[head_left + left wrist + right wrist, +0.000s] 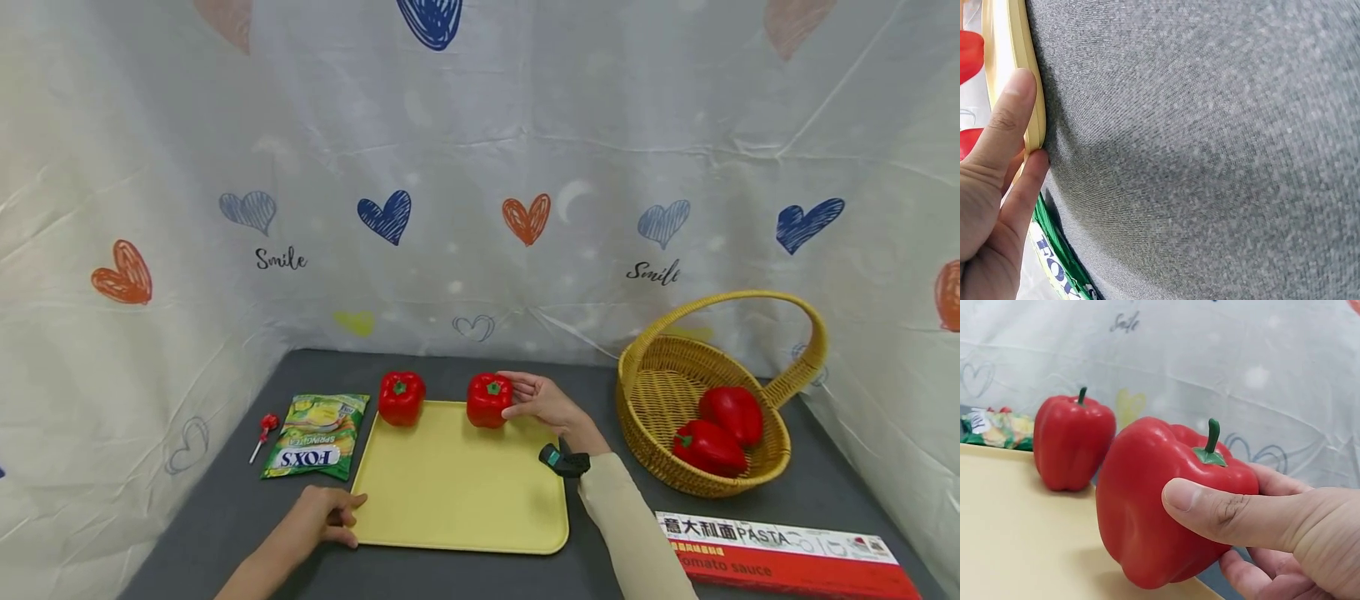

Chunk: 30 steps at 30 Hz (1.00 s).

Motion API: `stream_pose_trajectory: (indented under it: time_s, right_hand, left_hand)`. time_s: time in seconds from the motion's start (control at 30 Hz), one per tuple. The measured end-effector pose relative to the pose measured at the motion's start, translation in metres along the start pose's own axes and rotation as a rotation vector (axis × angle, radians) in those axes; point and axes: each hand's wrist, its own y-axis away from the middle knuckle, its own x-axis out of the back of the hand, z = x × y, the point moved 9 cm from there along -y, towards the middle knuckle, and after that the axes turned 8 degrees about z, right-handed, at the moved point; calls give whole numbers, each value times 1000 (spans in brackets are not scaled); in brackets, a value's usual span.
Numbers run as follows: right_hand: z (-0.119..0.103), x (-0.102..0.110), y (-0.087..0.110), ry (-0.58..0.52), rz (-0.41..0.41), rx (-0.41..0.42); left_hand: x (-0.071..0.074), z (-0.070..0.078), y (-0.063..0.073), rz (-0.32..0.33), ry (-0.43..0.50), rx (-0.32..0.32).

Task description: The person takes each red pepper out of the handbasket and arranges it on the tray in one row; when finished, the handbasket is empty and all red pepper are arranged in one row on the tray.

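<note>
In the head view my right hand grips a red bell pepper at the far edge of the yellow tray. In the right wrist view, the thumb lies across the near side of that pepper and fingers reach behind it. Its green stem points up; whether its base touches the tray cannot be told. Another red bell pepper stands upright at the tray's far left corner. My left hand holds the tray's near left corner, with the thumb on the tray's rim in the left wrist view.
Left of the tray lie a green and yellow FOX'S packet and a red lollipop. A yellow wicker basket with two red peppers stands at the right. In front of it lies a red and white pasta box.
</note>
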Motion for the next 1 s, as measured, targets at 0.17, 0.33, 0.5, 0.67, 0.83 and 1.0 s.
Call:
stream_pose_trajectory:
  time_s: [0.17,0.33,0.5,0.67,0.83,1.0]
  right_hand:
    - [3,-18,-14,34,40,-32]
    - [6,-32,-24,42,30,-40]
    - [9,-45,-30,59,-16,-23]
    - [13,-49,-33,73,-12,-9]
    - [15,-52,-37,90,-11,0]
    - [13,-57,-39,91,-17,19]
  left_hand:
    - [-2,-6,5,-25,89,84]
    - [0,-2,4,-6,36,19]
    - [0,2,3,2,-36,-27]
    - [-1,3,2,-11,-33,0]
    - [0,2,1,1,-38,-4]
    - [2,2,1,0,-39,0]
